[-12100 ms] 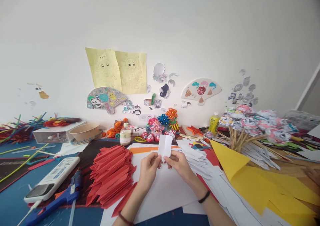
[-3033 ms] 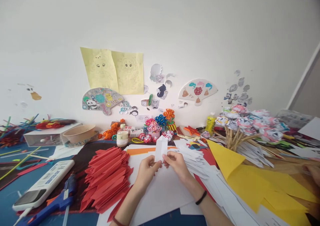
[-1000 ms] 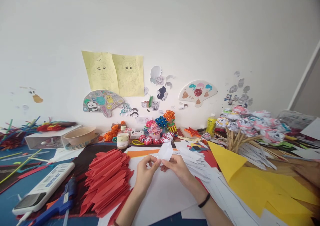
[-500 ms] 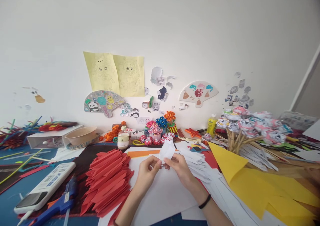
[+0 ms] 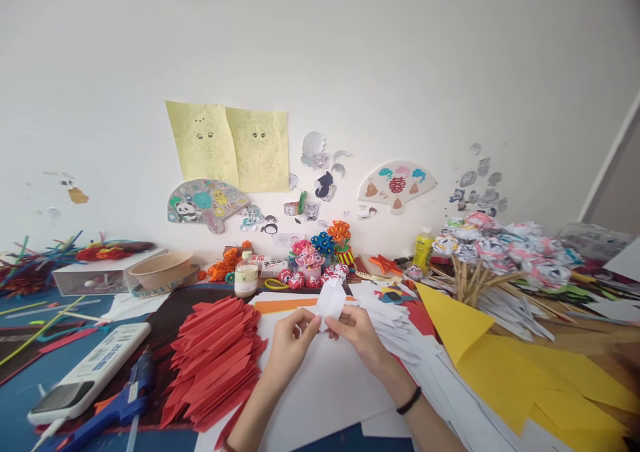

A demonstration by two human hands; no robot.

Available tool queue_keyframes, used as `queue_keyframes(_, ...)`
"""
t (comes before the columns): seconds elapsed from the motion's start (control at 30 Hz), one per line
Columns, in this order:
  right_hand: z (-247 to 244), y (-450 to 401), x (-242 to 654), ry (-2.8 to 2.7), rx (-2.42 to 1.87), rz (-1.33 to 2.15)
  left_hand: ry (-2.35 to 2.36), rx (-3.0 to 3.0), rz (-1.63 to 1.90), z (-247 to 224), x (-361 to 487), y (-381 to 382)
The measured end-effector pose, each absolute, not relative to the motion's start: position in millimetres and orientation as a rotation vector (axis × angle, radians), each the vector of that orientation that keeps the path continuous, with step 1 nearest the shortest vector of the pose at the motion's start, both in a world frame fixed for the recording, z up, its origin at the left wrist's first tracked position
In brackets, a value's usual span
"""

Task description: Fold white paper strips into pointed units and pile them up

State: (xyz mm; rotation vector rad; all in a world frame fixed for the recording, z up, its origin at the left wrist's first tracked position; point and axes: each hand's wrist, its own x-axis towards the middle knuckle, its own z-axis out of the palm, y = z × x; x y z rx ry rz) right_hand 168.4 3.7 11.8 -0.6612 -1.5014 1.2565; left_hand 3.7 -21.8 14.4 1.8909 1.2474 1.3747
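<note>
On my feed, the left hand (image 5: 296,335) and right hand (image 5: 356,330) are closed in a pinch on the lower end of a thin, creased white paper (image 5: 331,297), above smooth white sheets (image 5: 325,389). Crisp, pointed red paper pieces (image 5: 215,362) lie stacked to the left. The gripped end is covered, its pale folds hard to distinguish; the frame cuts off both forearms (image 5: 263,399).

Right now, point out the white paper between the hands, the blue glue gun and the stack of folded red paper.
White paper (image 5: 331,299): head view, on its upper part.
Blue glue gun (image 5: 125,407): head view, on its body.
Folded red paper (image 5: 215,365): head view, mid-stack.
</note>
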Motion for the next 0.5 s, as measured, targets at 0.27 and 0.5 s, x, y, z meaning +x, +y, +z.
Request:
queue_keyframes(0.27, 8.5, 6.7, 167.6, -1.533, -0.662, 1.290, 1.283, 1.800, 1.405, 11.1, 4.0, -18.7)
queue_keyframes(0.5, 5.2, 7.0, 165.9, -1.514, -0.633, 1.330, 1.258, 1.752, 1.446, 5.8, 4.4, -18.0)
